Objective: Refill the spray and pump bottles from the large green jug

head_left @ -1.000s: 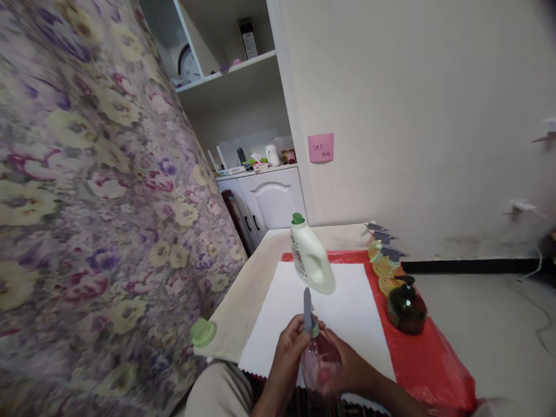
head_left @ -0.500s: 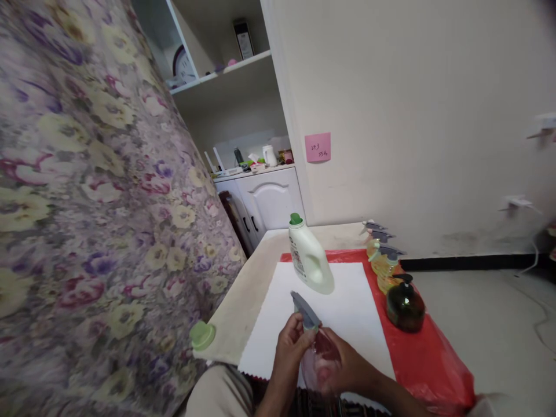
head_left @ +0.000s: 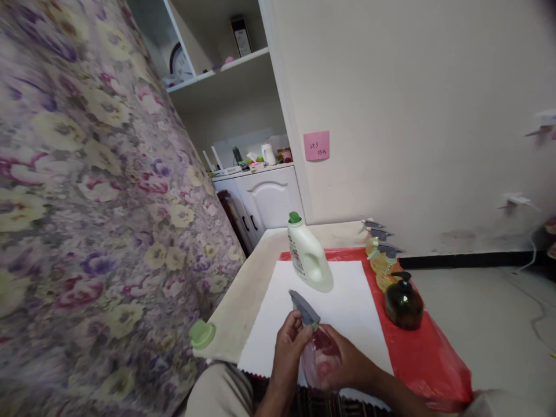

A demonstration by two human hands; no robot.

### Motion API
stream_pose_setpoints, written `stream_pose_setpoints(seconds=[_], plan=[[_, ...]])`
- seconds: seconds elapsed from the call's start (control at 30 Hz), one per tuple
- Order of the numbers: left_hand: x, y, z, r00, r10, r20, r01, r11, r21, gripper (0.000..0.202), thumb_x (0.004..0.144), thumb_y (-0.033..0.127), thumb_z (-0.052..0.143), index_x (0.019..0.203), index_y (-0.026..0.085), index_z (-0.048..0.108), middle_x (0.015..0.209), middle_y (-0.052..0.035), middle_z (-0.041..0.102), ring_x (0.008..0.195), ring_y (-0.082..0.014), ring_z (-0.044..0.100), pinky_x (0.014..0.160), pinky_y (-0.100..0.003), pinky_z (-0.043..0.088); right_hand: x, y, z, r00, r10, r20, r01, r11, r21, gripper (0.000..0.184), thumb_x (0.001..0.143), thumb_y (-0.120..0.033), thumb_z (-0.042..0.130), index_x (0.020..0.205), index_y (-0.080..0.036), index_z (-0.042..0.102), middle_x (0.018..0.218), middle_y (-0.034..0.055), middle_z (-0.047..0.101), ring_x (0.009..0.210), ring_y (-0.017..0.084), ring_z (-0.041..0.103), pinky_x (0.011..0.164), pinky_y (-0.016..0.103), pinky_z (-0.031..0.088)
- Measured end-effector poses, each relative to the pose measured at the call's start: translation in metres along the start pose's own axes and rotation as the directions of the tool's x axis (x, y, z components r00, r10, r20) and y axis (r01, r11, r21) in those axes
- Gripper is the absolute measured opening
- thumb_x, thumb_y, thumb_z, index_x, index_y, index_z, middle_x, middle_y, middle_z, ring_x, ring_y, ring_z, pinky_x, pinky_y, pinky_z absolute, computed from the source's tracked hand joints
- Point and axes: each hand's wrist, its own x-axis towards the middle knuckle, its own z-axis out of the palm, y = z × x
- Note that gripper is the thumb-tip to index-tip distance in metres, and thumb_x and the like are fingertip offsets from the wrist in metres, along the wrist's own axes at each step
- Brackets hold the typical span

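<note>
A clear pinkish spray bottle (head_left: 320, 362) with a grey trigger head (head_left: 304, 307) is between my hands at the near edge of the white sheet (head_left: 347, 301). The fingers of my left hand (head_left: 290, 341) close round its neck, just under the trigger head. My right hand (head_left: 347, 362) wraps the bottle's body from the right, with some fingers hidden behind or seen through it. Beyond them stands a pale green detergent jug (head_left: 310, 258) with its green spout (head_left: 295, 218) uncovered. A light green cap (head_left: 202, 335) lies at the table's left edge.
On the red plastic sheet (head_left: 428, 359) to the right stand several spray bottles with yellow liquid (head_left: 385, 278) and a dark pump bottle (head_left: 404, 305). A floral curtain (head_left: 108, 231) hangs at left. A pink note (head_left: 317, 146) is on the wall.
The whole view has shifted very slightly. Both hands keep their hold on the spray bottle, and the other things stay where they were.
</note>
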Motion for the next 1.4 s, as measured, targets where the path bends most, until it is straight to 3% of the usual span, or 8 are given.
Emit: stream_pose_setpoints(seconds=[0.2,0.33,0.43,0.53,0.77,0.97,1.2,1.4], plan=[[-0.003,0.001,-0.003,0.999,-0.052,0.006,0.052,0.998,0.02,0.045,0.075,0.041,0.071,0.114,0.017,0.066,0.106,-0.0103,0.072,0.103,-0.0272,0.063,0.093,-0.036,0.043,-0.001,-0.003,0.001,1.0,-0.01,0.0,0.01,1.0,0.0,0.088,0.047,-0.013,0.083,0.126,-0.026,0.049,0.12,0.0063,0.061,0.109,0.028,0.057,0.094,0.043,0.042],[-0.004,0.003,-0.001,0.999,-0.031,0.031,0.032,0.999,-0.016,0.039,0.075,0.04,0.071,0.107,0.017,0.068,0.103,-0.0103,0.073,0.098,-0.0266,0.065,0.091,-0.036,0.045,-0.002,-0.007,0.002,1.0,0.005,-0.008,-0.005,1.0,-0.019,0.087,0.047,-0.011,0.082,0.126,-0.026,0.05,0.121,0.0059,0.061,0.112,0.028,0.056,0.096,0.043,0.041],[-0.003,0.0,0.001,1.0,0.008,-0.024,-0.008,1.0,0.002,0.035,0.071,0.038,0.075,0.099,0.019,0.069,0.099,-0.0067,0.073,0.091,-0.024,0.066,0.086,-0.033,0.047,-0.002,-0.005,0.001,1.0,0.0,-0.002,0.0,0.999,-0.033,0.086,0.048,-0.01,0.082,0.126,-0.026,0.05,0.122,0.0057,0.061,0.114,0.029,0.055,0.096,0.043,0.04],[-0.002,-0.003,-0.001,0.999,-0.003,-0.054,0.005,0.999,0.047,0.039,0.07,0.037,0.076,0.104,0.02,0.067,0.101,-0.0058,0.073,0.093,-0.0233,0.065,0.088,-0.034,0.046,-0.002,-0.004,0.0,1.0,0.0,-0.007,0.0,0.999,-0.033,0.085,0.048,-0.011,0.082,0.126,-0.026,0.05,0.122,0.0057,0.061,0.116,0.029,0.054,0.096,0.043,0.04],[-0.003,-0.004,-0.006,0.999,-0.016,0.038,0.015,0.999,0.037,0.037,0.079,0.039,0.067,0.109,0.018,0.067,0.104,-0.0086,0.073,0.098,-0.0249,0.064,0.09,-0.034,0.045,-0.003,-0.015,0.002,1.0,-0.01,0.003,0.01,1.0,0.007,0.087,0.046,-0.013,0.085,0.125,-0.026,0.05,0.125,0.0065,0.059,0.115,0.029,0.054,0.097,0.044,0.04],[-0.002,-0.001,0.003,0.997,0.031,-0.073,-0.029,0.999,0.028,0.028,0.073,0.032,0.075,0.097,0.02,0.068,0.096,-0.004,0.073,0.089,-0.0204,0.064,0.083,-0.029,0.047,-0.002,-0.014,0.001,1.0,0.009,-0.013,-0.009,0.999,-0.04,0.088,0.046,-0.012,0.083,0.126,-0.025,0.05,0.126,0.0072,0.059,0.118,0.03,0.053,0.098,0.045,0.039],[0.003,0.001,0.002,0.984,0.08,-0.161,-0.079,0.997,0.015,0.034,0.076,0.031,0.072,0.107,0.019,0.065,0.099,-0.0058,0.07,0.094,-0.0203,0.064,0.084,-0.03,0.047,-0.005,-0.014,0.003,1.0,-0.01,-0.008,0.01,0.999,-0.041,0.084,0.048,-0.018,0.085,0.124,-0.025,0.051,0.124,0.0064,0.061,0.113,0.03,0.056,0.094,0.043,0.042],[0.008,0.024,-0.007,0.972,0.13,-0.194,-0.168,0.967,-0.193,0.03,0.082,0.031,0.067,0.11,0.02,0.063,0.102,-0.0041,0.068,0.083,-0.0139,0.066,0.084,-0.028,0.05,-0.005,-0.012,0.001,1.0,0.003,-0.019,-0.005,0.997,-0.071,0.087,0.047,-0.017,0.086,0.125,-0.025,0.05,0.125,0.0066,0.06,0.114,0.03,0.055,0.096,0.041,0.042]])
